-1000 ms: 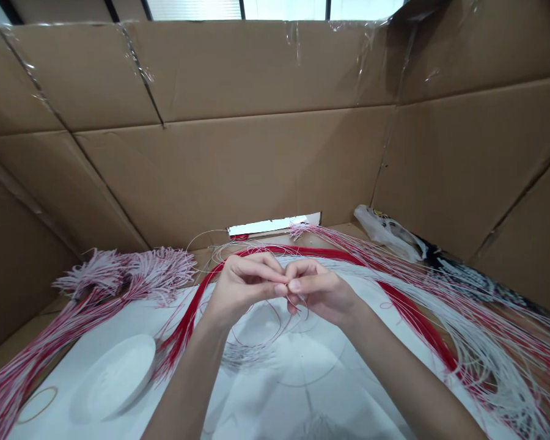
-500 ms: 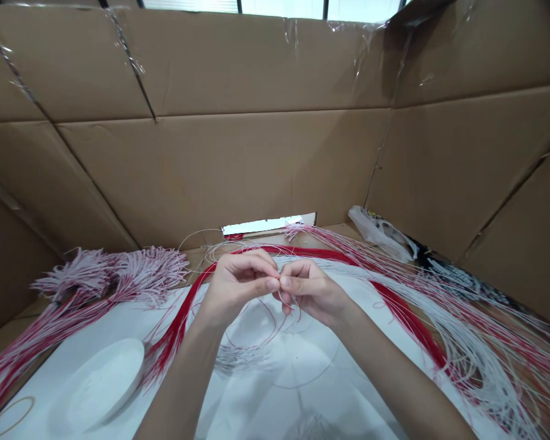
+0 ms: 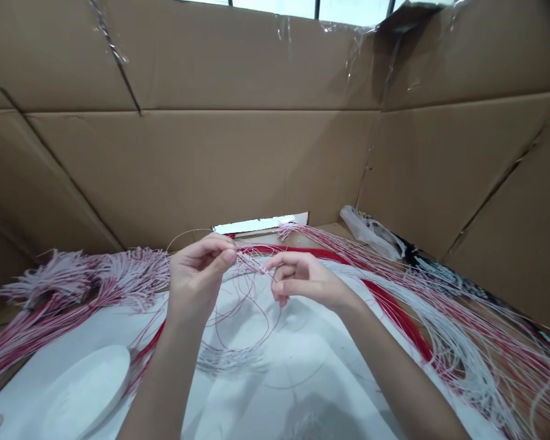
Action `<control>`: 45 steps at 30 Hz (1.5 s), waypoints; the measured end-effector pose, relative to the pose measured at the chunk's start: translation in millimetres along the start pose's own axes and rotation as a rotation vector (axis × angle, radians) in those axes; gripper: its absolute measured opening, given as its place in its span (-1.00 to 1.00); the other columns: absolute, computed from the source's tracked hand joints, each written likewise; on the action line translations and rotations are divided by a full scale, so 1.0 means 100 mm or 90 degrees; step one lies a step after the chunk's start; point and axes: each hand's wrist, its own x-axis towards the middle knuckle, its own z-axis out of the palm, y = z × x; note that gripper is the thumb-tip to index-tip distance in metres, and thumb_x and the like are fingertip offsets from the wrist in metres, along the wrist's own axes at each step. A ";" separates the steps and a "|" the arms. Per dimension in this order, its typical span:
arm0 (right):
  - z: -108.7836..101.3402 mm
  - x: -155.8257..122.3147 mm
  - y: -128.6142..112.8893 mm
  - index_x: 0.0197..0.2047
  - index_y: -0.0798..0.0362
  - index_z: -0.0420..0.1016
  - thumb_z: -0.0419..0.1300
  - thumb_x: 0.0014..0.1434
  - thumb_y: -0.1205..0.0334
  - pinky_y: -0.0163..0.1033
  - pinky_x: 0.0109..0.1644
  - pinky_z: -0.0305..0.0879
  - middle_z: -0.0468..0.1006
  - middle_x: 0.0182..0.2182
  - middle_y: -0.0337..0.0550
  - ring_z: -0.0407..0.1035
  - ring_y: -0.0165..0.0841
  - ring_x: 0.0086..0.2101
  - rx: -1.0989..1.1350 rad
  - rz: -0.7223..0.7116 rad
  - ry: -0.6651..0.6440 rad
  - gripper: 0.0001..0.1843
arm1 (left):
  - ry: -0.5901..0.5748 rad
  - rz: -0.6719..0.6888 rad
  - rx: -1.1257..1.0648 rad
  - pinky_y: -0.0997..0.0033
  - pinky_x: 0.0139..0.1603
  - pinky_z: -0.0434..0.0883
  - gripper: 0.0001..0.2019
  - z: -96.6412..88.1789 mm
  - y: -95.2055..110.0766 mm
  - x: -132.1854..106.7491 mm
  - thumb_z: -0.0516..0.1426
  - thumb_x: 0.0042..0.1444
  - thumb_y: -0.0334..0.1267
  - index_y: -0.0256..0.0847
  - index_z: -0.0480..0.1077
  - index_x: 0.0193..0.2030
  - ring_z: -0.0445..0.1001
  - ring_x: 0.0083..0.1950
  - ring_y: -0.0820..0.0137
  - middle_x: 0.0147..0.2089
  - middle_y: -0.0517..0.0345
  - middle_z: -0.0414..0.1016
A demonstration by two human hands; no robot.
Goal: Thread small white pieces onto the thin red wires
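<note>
My left hand pinches thin red-and-white cord between thumb and forefinger, above the white sheet. The cord slants down from it to my right hand, whose fingers are curled around its other end, with the forefinger stretched along it. Exactly how the right fingers grip it is hard to make out. Loose red strands hang in loops beneath my hands, over a bunch of white strands.
Bundles of red-and-white cords lie on the left, with more white cords along the right. A white dish sits at front left. Cardboard walls enclose the back and sides, and a plastic bag rests at back right.
My hands were pressed together at the fingertips; now they are apart, the left one having moved left and up, with cord stretched between them. The view has shifted slightly right.
</note>
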 end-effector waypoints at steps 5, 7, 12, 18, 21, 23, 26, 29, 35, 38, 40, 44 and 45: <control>-0.08 -0.02 0.01 -0.34 0.10 0.52 0.25 0.06 0.21 -0.40 -0.53 0.24 0.47 -0.57 -0.25 0.32 -0.51 -0.56 -0.190 -0.091 0.125 -0.87 | -0.067 0.034 0.042 0.42 -0.30 0.34 -0.94 -0.18 0.07 0.03 0.24 -0.08 -0.28 -0.19 0.50 -0.43 0.37 -0.31 0.39 -0.38 0.13 0.41; -0.09 -0.03 -0.01 -0.30 0.09 0.54 0.23 0.10 0.22 -0.37 -0.49 0.24 0.51 -0.52 -0.21 0.35 -0.48 -0.51 -0.299 -0.121 0.148 -0.87 | -0.128 0.055 0.095 0.36 -0.17 0.38 -0.78 -0.22 0.15 0.01 0.25 -0.11 -0.25 -0.19 0.50 -0.26 0.41 -0.17 0.29 -0.24 0.06 0.45; -0.05 -0.07 -0.04 -0.22 0.04 0.52 0.18 0.15 0.26 -0.32 -0.41 0.24 0.55 -0.39 -0.18 0.35 -0.45 -0.45 -0.449 -0.189 0.128 -0.87 | -0.307 0.024 0.393 0.31 0.00 0.37 -0.63 -0.10 0.29 -0.10 0.30 -0.09 -0.28 -0.14 0.47 -0.07 0.45 -0.03 0.22 -0.05 0.06 0.52; -0.07 -0.08 -0.03 -0.09 0.01 0.43 0.24 0.10 0.24 -0.27 -0.24 0.35 0.52 -0.33 -0.19 0.39 -0.41 -0.34 -0.386 -0.152 0.077 -0.73 | -0.288 0.047 0.444 0.46 -0.34 0.38 -0.90 -0.03 0.14 -0.11 0.20 0.10 -0.26 -0.19 0.54 -0.35 0.51 -0.38 0.39 -0.39 0.16 0.60; -0.13 -0.05 -0.03 0.02 0.00 0.36 0.28 0.04 0.29 -0.18 -0.06 0.37 0.53 -0.27 -0.18 0.44 -0.36 -0.23 -0.351 -0.103 0.052 -0.55 | -0.227 0.063 0.450 0.48 -0.35 0.37 -0.91 -0.06 0.14 -0.09 0.22 0.08 -0.27 -0.21 0.54 -0.38 0.50 -0.39 0.41 -0.40 0.16 0.59; -0.17 -0.04 -0.03 -0.11 0.04 0.46 0.25 0.05 0.32 -0.19 -0.06 0.36 0.56 -0.31 -0.18 0.45 -0.34 -0.23 -0.394 -0.066 0.057 -0.71 | -0.199 0.051 0.449 0.49 -0.33 0.38 -0.91 -0.07 0.18 -0.09 0.21 0.08 -0.28 -0.22 0.53 -0.38 0.50 -0.37 0.41 -0.38 0.16 0.58; -0.21 -0.03 -0.06 -0.39 0.06 0.53 0.22 0.09 0.27 -0.24 -0.14 0.36 0.59 -0.37 -0.18 0.46 -0.34 -0.27 -0.441 -0.030 0.084 -0.92 | -0.177 0.028 0.456 0.49 -0.31 0.39 -0.91 -0.11 0.22 -0.06 0.20 0.08 -0.29 -0.23 0.52 -0.38 0.51 -0.35 0.41 -0.37 0.16 0.59; -0.25 -0.04 -0.07 -0.45 0.06 0.56 0.23 0.10 0.17 -0.25 -0.18 0.36 0.60 -0.41 -0.17 0.47 -0.32 -0.30 -0.432 -0.039 0.138 -0.82 | -0.212 -0.009 0.472 0.50 -0.31 0.39 -0.90 -0.19 0.23 -0.02 0.20 0.08 -0.27 -0.22 0.54 -0.36 0.51 -0.34 0.41 -0.36 0.16 0.59; -0.37 -0.04 -0.01 -0.18 0.06 0.56 0.30 0.05 0.16 -0.28 -0.32 0.34 0.53 -0.45 -0.19 0.40 -0.41 -0.44 -0.356 -0.111 0.190 -0.74 | -0.317 -0.130 0.496 0.48 -0.32 0.40 -0.87 -0.39 0.15 0.06 0.18 0.08 -0.24 -0.22 0.54 -0.32 0.51 -0.31 0.40 -0.31 0.12 0.59; -0.43 -0.04 0.02 -0.03 0.02 0.46 0.25 0.07 0.31 -0.24 -0.18 0.36 0.53 -0.29 -0.15 0.41 -0.37 -0.28 -0.305 -0.158 0.106 -0.64 | -0.301 -0.162 0.473 0.45 -0.27 0.43 -0.86 -0.41 0.11 0.07 0.18 0.07 -0.23 -0.24 0.53 -0.32 0.52 -0.27 0.36 -0.29 0.08 0.59; -0.46 -0.04 0.03 0.06 -0.01 0.39 0.19 0.06 0.42 -0.20 -0.11 0.36 0.52 -0.13 -0.09 0.40 -0.34 -0.20 -0.281 -0.183 0.056 -0.54 | -0.269 -0.181 0.452 0.43 -0.24 0.44 -0.86 -0.41 0.11 0.08 0.18 0.06 -0.24 -0.23 0.53 -0.31 0.52 -0.23 0.34 -0.26 0.07 0.59; -0.46 -0.04 0.04 0.16 -0.07 0.30 0.11 0.04 0.48 -0.15 -0.10 0.39 0.43 0.04 -0.06 0.40 -0.36 -0.22 -0.260 -0.193 0.021 -0.40 | -0.173 -0.210 0.381 0.48 -0.28 0.43 -0.87 -0.37 0.16 0.08 0.21 0.01 -0.27 -0.23 0.54 -0.30 0.52 -0.26 0.38 -0.29 0.08 0.58; -0.44 -0.03 0.04 0.17 -0.08 0.28 0.10 0.04 0.47 -0.15 -0.09 0.40 0.40 0.07 -0.06 0.40 -0.35 -0.20 -0.258 -0.188 0.019 -0.40 | -0.153 -0.210 0.351 0.50 -0.30 0.43 -0.87 -0.36 0.17 0.08 0.21 0.00 -0.28 -0.24 0.54 -0.31 0.51 -0.28 0.39 -0.32 0.09 0.58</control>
